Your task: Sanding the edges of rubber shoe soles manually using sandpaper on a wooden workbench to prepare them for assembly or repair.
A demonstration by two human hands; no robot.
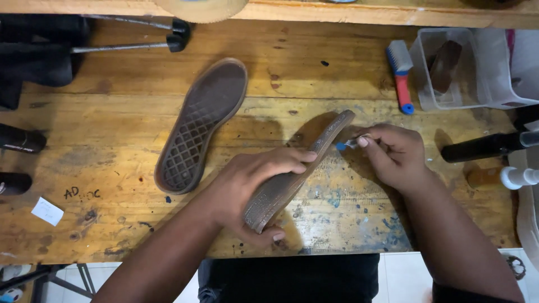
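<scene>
My left hand point(252, 188) grips a brown shoe sole point(297, 174) tilted on its edge, thumb on the near side and fingers wrapped over the top, its heel end resting on the wooden worktop point(112, 224) just below my palm. The toe end points away toward my right hand point(393, 154), which is closed around a small tool with a blue tip point(341, 146); that tip touches the sole's edge near the toe. Beyond my left hand, well apart, a second sole point(202, 126) lies flat with its tread up. Past my right hand lies a blue and red brush point(401, 76), and beside it a clear plastic tub point(449, 67). To the right of my right hand a black bottle point(485, 146) lies on its side.
</scene>
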